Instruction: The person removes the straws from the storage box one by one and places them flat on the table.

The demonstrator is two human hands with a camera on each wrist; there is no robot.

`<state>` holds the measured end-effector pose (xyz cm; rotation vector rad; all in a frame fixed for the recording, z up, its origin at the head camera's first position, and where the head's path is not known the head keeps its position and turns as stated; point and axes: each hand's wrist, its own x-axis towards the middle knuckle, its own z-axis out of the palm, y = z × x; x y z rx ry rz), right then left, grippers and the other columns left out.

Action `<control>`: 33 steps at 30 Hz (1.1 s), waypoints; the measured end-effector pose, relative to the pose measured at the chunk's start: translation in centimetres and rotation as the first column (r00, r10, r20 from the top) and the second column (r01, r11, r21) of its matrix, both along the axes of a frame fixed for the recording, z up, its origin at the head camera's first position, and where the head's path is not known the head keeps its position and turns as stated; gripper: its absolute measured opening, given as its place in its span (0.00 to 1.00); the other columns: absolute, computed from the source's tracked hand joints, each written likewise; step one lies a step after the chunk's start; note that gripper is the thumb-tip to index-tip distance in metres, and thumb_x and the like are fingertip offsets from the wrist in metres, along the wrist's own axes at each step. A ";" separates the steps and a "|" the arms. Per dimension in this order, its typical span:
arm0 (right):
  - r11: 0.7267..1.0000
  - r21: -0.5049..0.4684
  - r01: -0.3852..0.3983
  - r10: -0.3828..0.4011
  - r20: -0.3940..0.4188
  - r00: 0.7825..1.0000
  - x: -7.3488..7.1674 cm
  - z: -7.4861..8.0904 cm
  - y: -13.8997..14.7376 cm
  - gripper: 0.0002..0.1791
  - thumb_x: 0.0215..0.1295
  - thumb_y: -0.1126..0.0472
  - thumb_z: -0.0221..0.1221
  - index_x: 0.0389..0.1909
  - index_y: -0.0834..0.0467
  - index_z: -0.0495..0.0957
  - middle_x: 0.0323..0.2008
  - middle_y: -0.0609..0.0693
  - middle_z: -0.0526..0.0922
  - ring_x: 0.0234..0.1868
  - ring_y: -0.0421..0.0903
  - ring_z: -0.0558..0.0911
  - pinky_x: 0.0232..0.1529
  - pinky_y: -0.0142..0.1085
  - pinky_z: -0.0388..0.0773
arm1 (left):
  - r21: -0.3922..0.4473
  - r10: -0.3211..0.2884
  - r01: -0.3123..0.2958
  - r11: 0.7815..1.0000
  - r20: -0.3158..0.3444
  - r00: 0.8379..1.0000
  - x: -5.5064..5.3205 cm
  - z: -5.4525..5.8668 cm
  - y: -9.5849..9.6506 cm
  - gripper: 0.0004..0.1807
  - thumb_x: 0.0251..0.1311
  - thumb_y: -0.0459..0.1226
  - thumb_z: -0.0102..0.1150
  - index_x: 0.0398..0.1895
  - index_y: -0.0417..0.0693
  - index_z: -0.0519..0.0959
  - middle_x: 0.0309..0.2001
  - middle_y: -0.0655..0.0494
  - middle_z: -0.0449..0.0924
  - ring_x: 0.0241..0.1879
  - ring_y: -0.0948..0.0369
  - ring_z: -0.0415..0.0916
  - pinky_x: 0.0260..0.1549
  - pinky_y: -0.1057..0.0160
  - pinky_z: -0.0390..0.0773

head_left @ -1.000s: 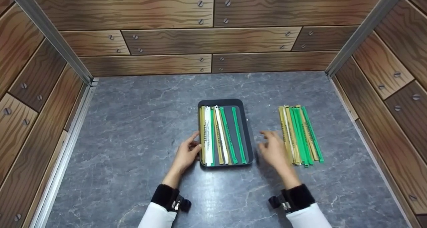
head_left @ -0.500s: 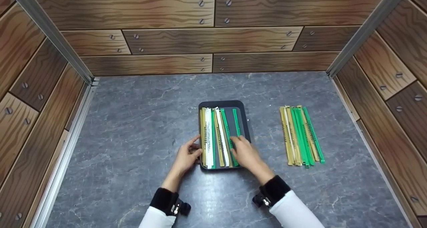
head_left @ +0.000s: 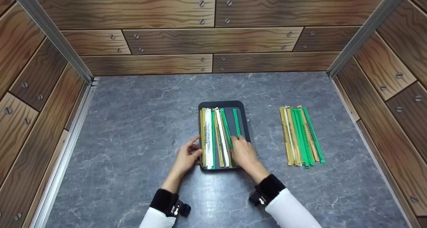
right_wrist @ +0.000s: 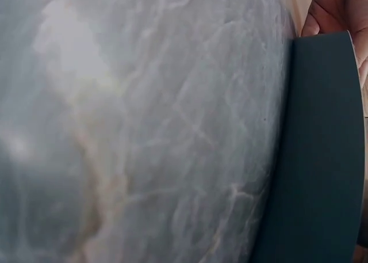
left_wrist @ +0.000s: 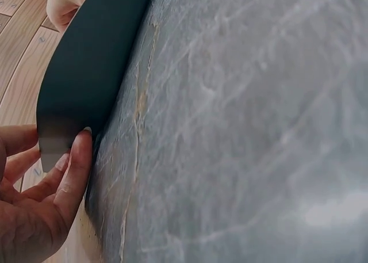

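A dark tray lies mid-table, holding long, thin printed strips in gold, white and green. My left hand holds its left side near the front corner, thumb at the rim. The left wrist view shows that hand with fingers against the wall of the tray. Over the tray's right part, my right hand bends its fingers down onto the rightmost green strip; their tips are hidden. Tray wall fills the right side of the right wrist view, with the left hand at its corner.
A bundle of similar strips in green, gold and white lies on the table right of the tray. Wood-patterned panels enclose the marbled grey table at the back and both sides, with a metal rail along the left edge.
My right hand has moved left from beside the bundle, over the tray and down onto the rightmost green strip. The left hand has stayed at the tray's left side.
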<state>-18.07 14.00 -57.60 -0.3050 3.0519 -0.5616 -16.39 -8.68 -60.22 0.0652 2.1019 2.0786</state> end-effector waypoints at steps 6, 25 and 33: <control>0.998 -0.058 0.031 -0.028 0.051 0.998 -0.2 0.2 0.1 0.28 0.54 0.72 0.62 0.60 0.65 0.74 0.46 0.68 0.79 0.33 0.63 0.82 0.31 0.50 0.84 | -0.012 -0.002 0.002 1.000 -0.003 1.000 0.3 1.3 0.1 0.30 0.63 0.21 0.55 0.70 0.31 0.63 0.43 0.30 0.75 0.33 0.46 0.80 0.27 0.47 0.86; 0.958 -0.284 0.047 -0.033 0.054 0.998 0.0 2.7 2.2 0.32 0.50 0.77 0.60 0.61 0.62 0.74 0.22 0.48 0.77 0.21 0.44 0.74 0.20 0.35 0.76 | -0.007 -0.006 0.006 1.000 0.015 1.000 1.1 3.3 0.1 0.30 0.63 0.21 0.54 0.70 0.30 0.62 0.45 0.27 0.74 0.38 0.38 0.79 0.29 0.44 0.86; 0.940 -0.319 0.117 -0.140 -0.050 0.989 -0.3 4.0 7.6 0.30 0.51 0.76 0.61 0.59 0.64 0.75 0.26 0.53 0.78 0.26 0.49 0.78 0.27 0.43 0.80 | -0.017 0.005 -0.005 1.000 0.037 0.999 0.3 1.2 0.0 0.31 0.63 0.23 0.55 0.71 0.37 0.64 0.45 0.34 0.76 0.36 0.46 0.81 0.27 0.51 0.86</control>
